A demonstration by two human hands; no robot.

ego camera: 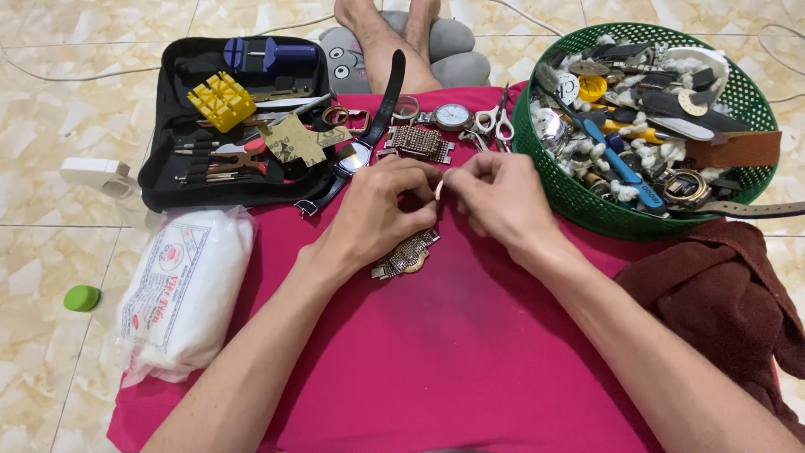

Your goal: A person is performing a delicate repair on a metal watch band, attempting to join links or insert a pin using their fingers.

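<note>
A small pale ring-like part (pixel 438 189) is pinched between the two hands above the pink cloth (pixel 436 352) spread over the floor; the left hand (pixel 377 205) is curled with its fingers (pixel 417 174) closed toward the part, and the right hand (pixel 495 197) meets it from the other side, its fingers (pixel 459 175) closed on the same piece; what exactly the part is cannot be told, since it is too small. A gold-toned watch with a mesh band (pixel 407 256) lies on the cloth just under the left hand, partly hidden by it. Beyond the hands, a second mesh band (pixel 418 143), a round silver watch (pixel 453 116) and small scissors (pixel 501 124) are laid in a row; a black-strapped watch (pixel 369 138) rests aslant beside them. An open black tool case (pixel 168 180) with a yellow block (pixel 221 101) and a blue tool (pixel 268 55) is seen at the left; a white packet (pixel 184 294) lies just below it. A green basket (pixel 579 197) heaped with watch parts stands at the right, touching the cloth; a dark red towel (pixel 713 294) lies near it.
</note>
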